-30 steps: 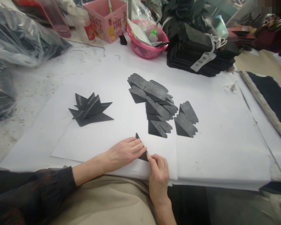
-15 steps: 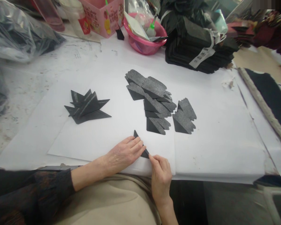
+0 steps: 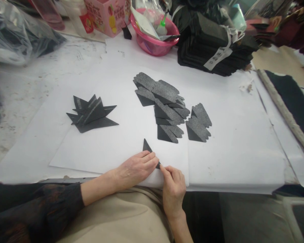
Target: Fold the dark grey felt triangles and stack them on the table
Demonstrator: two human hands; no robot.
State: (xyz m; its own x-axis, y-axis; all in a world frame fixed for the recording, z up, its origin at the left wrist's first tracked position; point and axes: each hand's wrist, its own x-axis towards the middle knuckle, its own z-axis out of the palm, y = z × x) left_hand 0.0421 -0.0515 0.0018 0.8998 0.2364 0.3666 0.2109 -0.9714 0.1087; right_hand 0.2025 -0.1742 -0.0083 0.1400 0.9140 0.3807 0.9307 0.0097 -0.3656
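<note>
Near the table's front edge lies a small dark folded piece of leather-like material (image 3: 147,145), pointed at its far end. Across its middle my left hand (image 3: 138,167) rests with fingers laid flat, pressing it against the white paper and hiding part of it. My right hand (image 3: 174,187) pinches its near corner between thumb and forefinger. To the left is a loose pile of black pointed pieces (image 3: 92,116), some with a pale strip. Beyond my hands, overlapping grey pieces (image 3: 166,91) with scalloped ends and black triangular parts spread out, with a smaller group (image 3: 199,123) at their right.
White paper (image 3: 230,162) covers the table. At the back stand a pink basin (image 3: 154,47) with a green-tipped bottle, a pink box (image 3: 107,17) and a tied black stack (image 3: 205,47) with a white tag. A plastic-wrapped bundle (image 3: 17,37) lies far left.
The left fingers have slid slightly toward the piece's near end, uncovering more of its far tip. The right hand keeps its pinch. The whole view has shifted a little.
</note>
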